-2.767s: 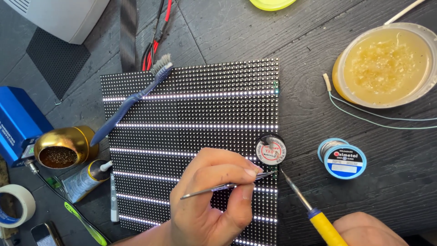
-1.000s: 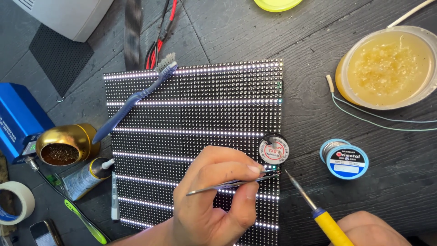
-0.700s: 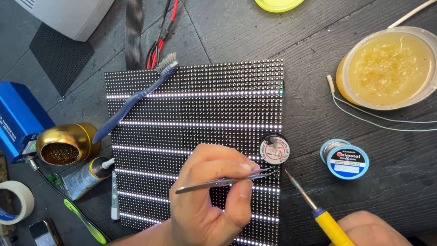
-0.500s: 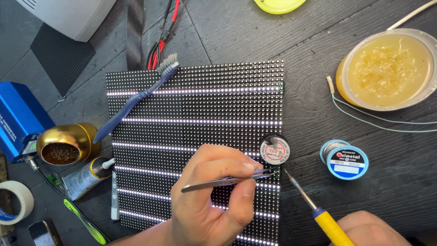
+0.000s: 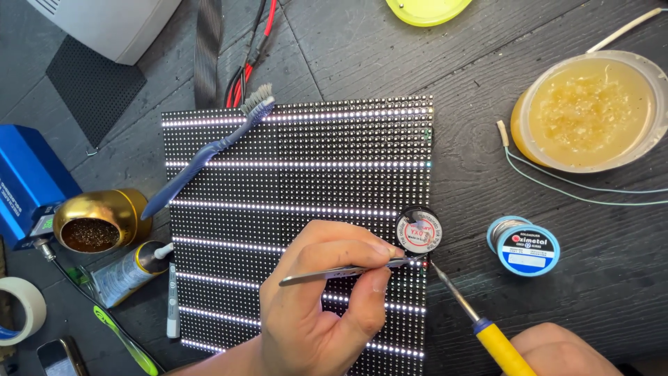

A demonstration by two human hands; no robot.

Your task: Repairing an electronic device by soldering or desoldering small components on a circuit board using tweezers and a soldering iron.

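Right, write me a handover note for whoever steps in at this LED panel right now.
Left hand: pinches metal tweezers, tips at the LED panel's right edge, beside a small round tin.
Right hand: grips the yellow-handled soldering iron, tip at the same spot.
Nearby: solder spool, flux tub, blue brush lying on the panel.
Done: panel lit, with bright rows showing.
Left: the joint at the edge, tools not yet lifted away.

Bright, even daylight; sharp focus, soft shadows.
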